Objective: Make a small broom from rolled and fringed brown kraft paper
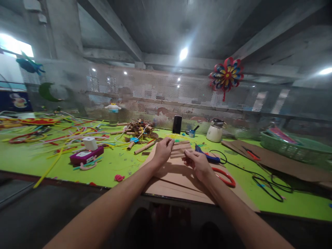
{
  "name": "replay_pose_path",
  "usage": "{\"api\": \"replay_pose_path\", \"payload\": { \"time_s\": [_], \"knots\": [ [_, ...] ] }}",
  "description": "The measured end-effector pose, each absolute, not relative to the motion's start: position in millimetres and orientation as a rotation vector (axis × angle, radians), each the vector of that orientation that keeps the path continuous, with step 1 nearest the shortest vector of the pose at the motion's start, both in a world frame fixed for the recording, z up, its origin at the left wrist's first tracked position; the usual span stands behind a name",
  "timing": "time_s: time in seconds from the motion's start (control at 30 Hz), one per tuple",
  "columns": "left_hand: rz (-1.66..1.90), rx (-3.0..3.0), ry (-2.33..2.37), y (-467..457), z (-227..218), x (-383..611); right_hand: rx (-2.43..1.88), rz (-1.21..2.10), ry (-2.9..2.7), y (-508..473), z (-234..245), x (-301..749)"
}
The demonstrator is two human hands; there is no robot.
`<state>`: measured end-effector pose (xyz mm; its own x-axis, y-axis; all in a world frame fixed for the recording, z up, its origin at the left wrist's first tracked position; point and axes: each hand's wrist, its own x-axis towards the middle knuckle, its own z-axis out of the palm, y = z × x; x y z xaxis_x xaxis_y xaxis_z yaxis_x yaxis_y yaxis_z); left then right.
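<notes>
Between my two hands, above the table, is a small striped piece of brown cardboard (181, 149), seemingly folded or corrugated. My left hand (164, 149) pinches its left edge. At its lower right, the fingers of my right hand (198, 163) are closed on it. Under both hands lies a flat brown cardboard sheet (178, 176) that reaches the table's front edge. A blue glue gun (211, 158) rests just beyond my right hand. Red-handled scissors (225, 177) lie beside my right wrist, their blades hidden by the hand and arm.
A pile of brown paper rolls (138, 131) stands behind my left hand. Coloured pipe cleaners (64, 136) and a purple power strip (86, 155) cover the left. Back right are a white jug (214, 132) and a green basket (293, 147). A black cord (271, 188) loops on the right.
</notes>
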<state>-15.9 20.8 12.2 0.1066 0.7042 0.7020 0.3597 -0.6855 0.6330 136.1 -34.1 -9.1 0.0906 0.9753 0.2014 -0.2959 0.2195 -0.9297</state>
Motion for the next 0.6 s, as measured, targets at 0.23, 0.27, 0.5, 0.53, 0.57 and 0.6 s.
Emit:
{"api": "replay_pose_path", "payload": {
  "time_s": [0.23,0.27,0.5,0.53,0.57,0.6],
  "knots": [
    [1.630,2.076,1.037,23.2,10.8,-15.5,-0.864,1.144,-1.086,-34.2,-9.6,136.0],
    [1.633,2.075,1.039,23.3,10.9,-15.5,-0.862,1.144,-1.091,-34.8,-9.3,135.9],
    [1.612,2.080,1.056,23.1,11.1,-16.0,-0.886,1.138,-1.092,-38.2,-6.1,134.7],
    [1.609,2.084,1.059,23.1,11.1,-16.1,-0.884,1.138,-1.092,-38.2,-6.0,134.7],
    [1.609,2.086,1.059,22.9,11.2,-16.2,-0.883,1.140,-1.093,-38.0,-6.1,134.7],
    [1.612,2.087,1.055,22.7,11.3,-16.2,-0.882,1.142,-1.091,-37.7,-6.3,134.7]
  ]
}}
